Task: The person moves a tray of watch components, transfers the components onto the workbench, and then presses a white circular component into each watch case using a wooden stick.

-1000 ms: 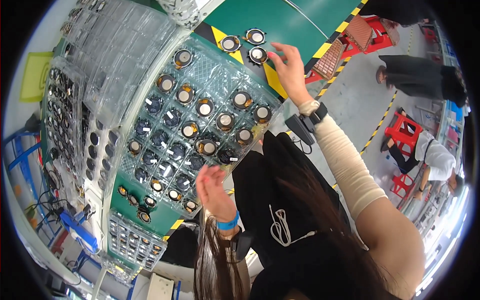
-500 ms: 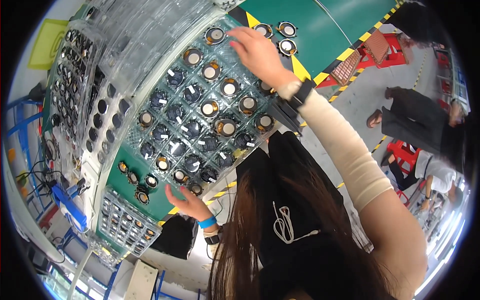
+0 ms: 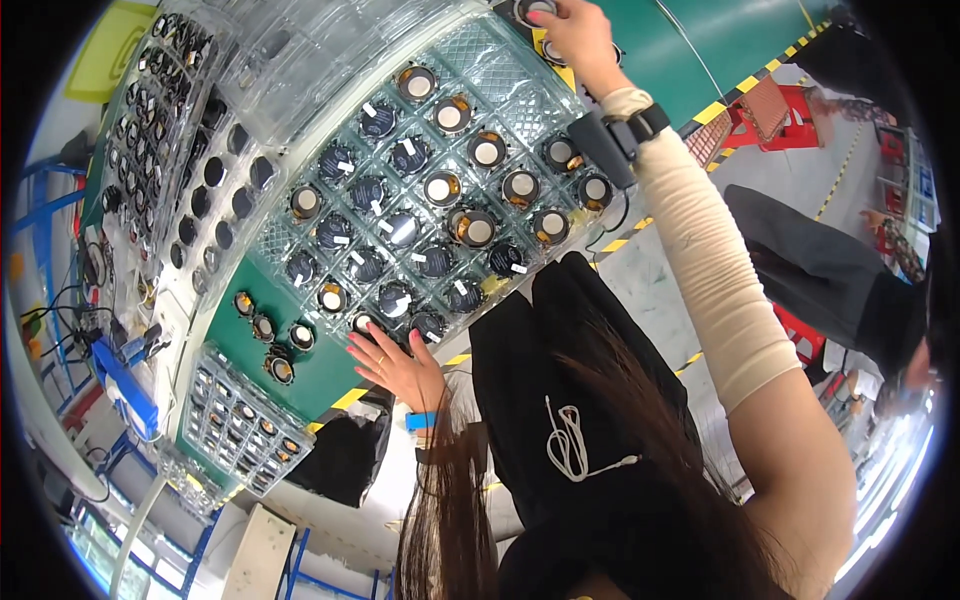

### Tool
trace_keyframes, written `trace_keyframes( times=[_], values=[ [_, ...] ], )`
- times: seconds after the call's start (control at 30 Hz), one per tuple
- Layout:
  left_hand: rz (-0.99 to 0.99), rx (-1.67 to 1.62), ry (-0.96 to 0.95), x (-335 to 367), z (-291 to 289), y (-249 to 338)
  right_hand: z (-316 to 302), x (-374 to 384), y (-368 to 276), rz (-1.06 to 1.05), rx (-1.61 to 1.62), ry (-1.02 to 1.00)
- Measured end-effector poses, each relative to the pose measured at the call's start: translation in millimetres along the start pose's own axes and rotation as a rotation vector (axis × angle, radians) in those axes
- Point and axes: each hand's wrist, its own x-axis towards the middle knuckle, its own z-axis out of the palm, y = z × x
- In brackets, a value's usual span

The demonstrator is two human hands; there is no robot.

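A clear plastic tray (image 3: 500, 75) holds several round black parts, some with pale centre discs and orange strips, others dark with white labels. My right hand (image 3: 585, 40) is beyond its far right corner, over the green table, with its fingers closed on the edge of a round black part with a pale disc (image 3: 538, 12). More such parts lie partly hidden under that hand. My left hand (image 3: 398, 372) is open, fingers spread at the tray's near left corner, beside a pale-centred part (image 3: 366, 323). Whether its fingertips touch the tray I cannot tell.
Several loose round parts (image 3: 280, 370) lie on the green table (image 3: 235, 330) at the left, beside a smaller filled tray (image 3: 245, 410). Stacked clear trays (image 3: 340, 60) stand behind. A white cable (image 3: 570, 445) rests on my lap. Other people and red stools (image 3: 780, 115) are at the right.
My right hand has moved from the tray's far compartment to the green table; the round part from that compartment is gone from it. My left hand has come closer to the tray, fingers spreading.
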Motion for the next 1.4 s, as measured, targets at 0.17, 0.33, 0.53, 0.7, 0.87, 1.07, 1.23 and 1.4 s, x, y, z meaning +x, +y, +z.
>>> trace_keyframes(
  times=[0.17, 0.33, 0.53, 0.7, 0.87, 1.07, 1.23, 1.4],
  values=[
    [0.011, 0.001, 0.014, 0.3, 4.7, 5.7, -15.7, 5.2, 35.5, 0.256, 0.170, -0.061],
    [-0.008, 0.028, -0.001, -3.2, 1.5, 8.8, -30.7, -23.5, 38.4, 0.102, 0.030, 0.001],
    [0.259, -0.194, 0.195, 15.9, -27.4, 61.7, -65.6, -122.1, 31.6, 0.175, 0.211, -0.077],
    [0.458, -0.334, 0.104, 54.0, -32.1, 137.3, -78.6, -198.0, 15.3, 0.375, 0.308, -0.179],
    [0.541, -0.302, 0.009, 71.2, -8.0, 154.9, -96.3, -226.0, 13.8, 0.407, 0.299, -0.250],
    [0.304, -0.986, -0.019, 98.6, -5.2, 168.4, -122.5, -231.5, 30.5, 0.393, 0.273, -0.263],
    [0.501, -0.776, 0.115, 155.7, -11.3, 232.9, -132.5, -238.1, 30.1, 0.442, 0.315, -0.279],
    [0.622, -0.504, 0.097, 190.9, 1.0, 280.5, -140.8, -244.2, 31.4, 0.467, 0.320, -0.306]
  ],
)
